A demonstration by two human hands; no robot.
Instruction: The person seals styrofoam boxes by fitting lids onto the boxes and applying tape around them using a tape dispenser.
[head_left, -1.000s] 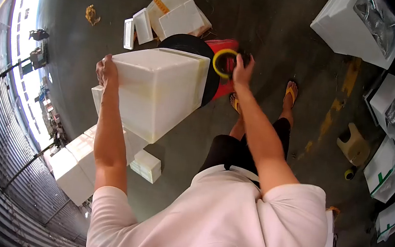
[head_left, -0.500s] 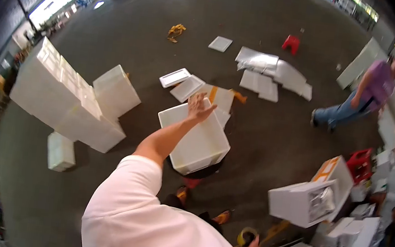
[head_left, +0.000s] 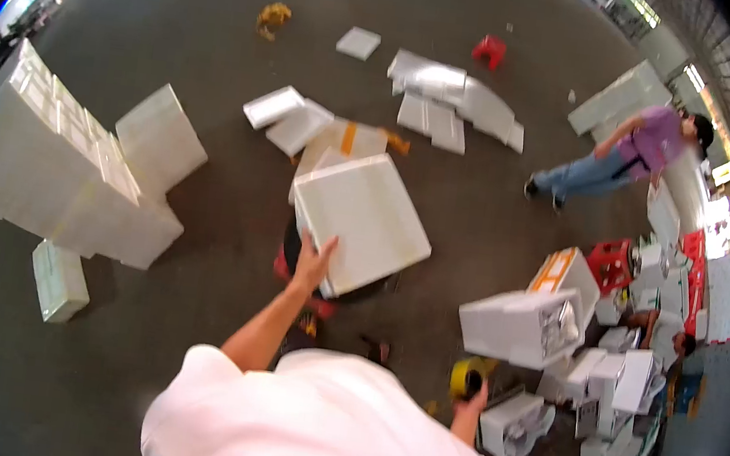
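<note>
A white foam box (head_left: 364, 219) stands on a dark round top with red below it, in front of me. My left hand (head_left: 311, 265) lies against the near left edge of the box, thumb and fingers apart. Low on the right, away from the box, my right hand (head_left: 473, 404) grips a roll of yellow tape (head_left: 467, 379). The roll's dark centre faces me.
Stacked white boxes (head_left: 70, 183) stand at left, a small box (head_left: 59, 282) beside them. Foam lids (head_left: 300, 124) and sheets (head_left: 454, 98) lie beyond. Open boxes (head_left: 522, 325) and red crates (head_left: 608, 264) are at right. A person (head_left: 654, 140) in purple stands at the far right.
My view has swung to the right. My left hand has moved from the far top of the box to its near left edge. The tape roll in my right hand shows more fully.
</note>
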